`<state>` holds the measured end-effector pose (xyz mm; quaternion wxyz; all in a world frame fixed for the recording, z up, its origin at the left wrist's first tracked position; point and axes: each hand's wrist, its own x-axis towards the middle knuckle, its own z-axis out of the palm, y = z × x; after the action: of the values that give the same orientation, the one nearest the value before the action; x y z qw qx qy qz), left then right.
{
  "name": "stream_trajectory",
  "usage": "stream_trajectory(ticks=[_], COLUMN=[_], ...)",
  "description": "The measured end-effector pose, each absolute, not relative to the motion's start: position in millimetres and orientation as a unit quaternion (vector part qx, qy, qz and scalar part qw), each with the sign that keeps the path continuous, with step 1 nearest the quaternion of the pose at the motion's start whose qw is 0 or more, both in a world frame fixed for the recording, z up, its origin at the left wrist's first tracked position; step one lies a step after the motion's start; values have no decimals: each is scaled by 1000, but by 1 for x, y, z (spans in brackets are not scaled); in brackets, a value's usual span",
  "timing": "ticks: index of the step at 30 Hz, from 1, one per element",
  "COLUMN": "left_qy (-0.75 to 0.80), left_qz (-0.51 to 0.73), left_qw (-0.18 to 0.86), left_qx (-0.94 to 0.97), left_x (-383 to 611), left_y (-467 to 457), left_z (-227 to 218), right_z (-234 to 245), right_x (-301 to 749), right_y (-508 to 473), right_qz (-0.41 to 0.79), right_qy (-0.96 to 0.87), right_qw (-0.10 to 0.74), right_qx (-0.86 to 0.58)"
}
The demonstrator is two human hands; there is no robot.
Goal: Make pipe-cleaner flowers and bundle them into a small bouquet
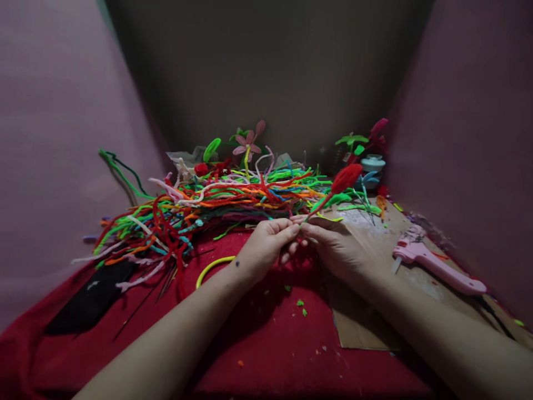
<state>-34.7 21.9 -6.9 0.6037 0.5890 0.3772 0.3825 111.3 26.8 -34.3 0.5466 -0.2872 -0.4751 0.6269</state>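
Observation:
A red pipe-cleaner flower bud on a thin stem leans up and to the right from between my hands. My left hand is closed, with thumb and forefinger pinching the lower end of the stem. Right beside it, my right hand also pinches the stem, its fingertips meeting those of the left. A bit of green shows at the pinch, but most of the stem's lower end is hidden by fingers. Behind the hands lies a large heap of multicoloured pipe cleaners.
A pink hot glue gun rests on the cardboard sheet at right. A yellow curved loop lies by my left forearm, a black pouch farther left. A pale blue jar and a pink pipe-cleaner flower stand behind. Scraps dot the red cloth.

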Motion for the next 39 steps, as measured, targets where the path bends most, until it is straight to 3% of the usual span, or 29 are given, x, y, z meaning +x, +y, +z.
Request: stream_trajectory(ticks=[6, 10, 15, 22, 29, 39], left_qy=[436, 419, 438, 419, 317, 232], left_qz=[417, 411, 437, 445, 381, 321], left_qw=[212, 175, 255, 521, 715, 820], left_qx=[769, 790, 743, 596, 493, 414], left_x=[-33, -36, -32, -29, -36, -43], left_y=[16, 16, 17, 17, 22, 28], left_z=[-24, -30, -21, -9, -9, -13], right_z=[-34, -28, -23, -27, -27, -20], right_x=[111, 109, 109, 111, 115, 116], right_y=[23, 17, 16, 22, 23, 20], right_qz=[603, 561, 552, 536, 530, 467], right_qy=[-457, -498, -517, -558, -568, -620], right_qw=[567, 566, 556, 551, 539, 533], right_qx=[-325, -341, -345, -313, -325, -336])
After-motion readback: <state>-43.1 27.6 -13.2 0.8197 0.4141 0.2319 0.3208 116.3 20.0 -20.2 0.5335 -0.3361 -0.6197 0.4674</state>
